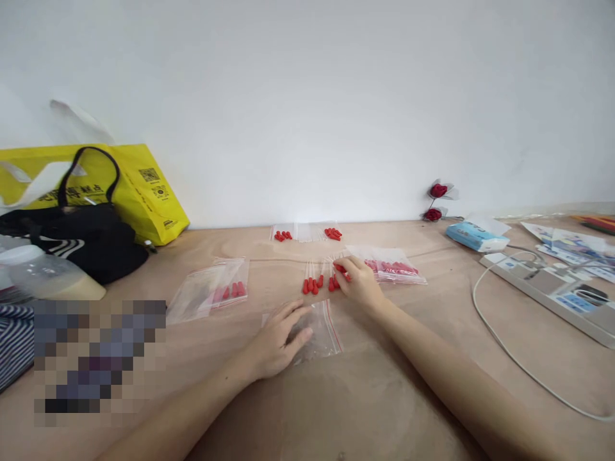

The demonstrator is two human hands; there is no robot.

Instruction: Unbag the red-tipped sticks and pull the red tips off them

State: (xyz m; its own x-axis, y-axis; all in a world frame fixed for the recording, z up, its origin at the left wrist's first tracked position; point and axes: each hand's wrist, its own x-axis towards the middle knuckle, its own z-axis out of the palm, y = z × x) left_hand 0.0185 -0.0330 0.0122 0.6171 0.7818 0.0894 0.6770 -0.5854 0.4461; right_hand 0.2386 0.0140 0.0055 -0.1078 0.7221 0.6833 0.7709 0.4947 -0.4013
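My left hand (280,339) rests over a clear zip bag (319,333) with a red seal line, its fingers apart and gripping nothing. Just beyond it, several red-ended pieces with thin pale stems (310,285) lie on the table, red ends towards me. My right hand (361,282) is at the right side of this group, fingers pinched round one red-ended piece (342,269). Its fingers partly hide the pieces beneath. To the right is a stack of clear zip bags (406,275) holding more red-ended pieces.
More bags of red-ended pieces lie at the left (230,285) and by the wall (307,232). Yellow and black bags (158,186) and a bottle (57,275) stand at far left. On the right are a tissue pack (475,235), a power strip (552,298) and its looping cable (500,346).
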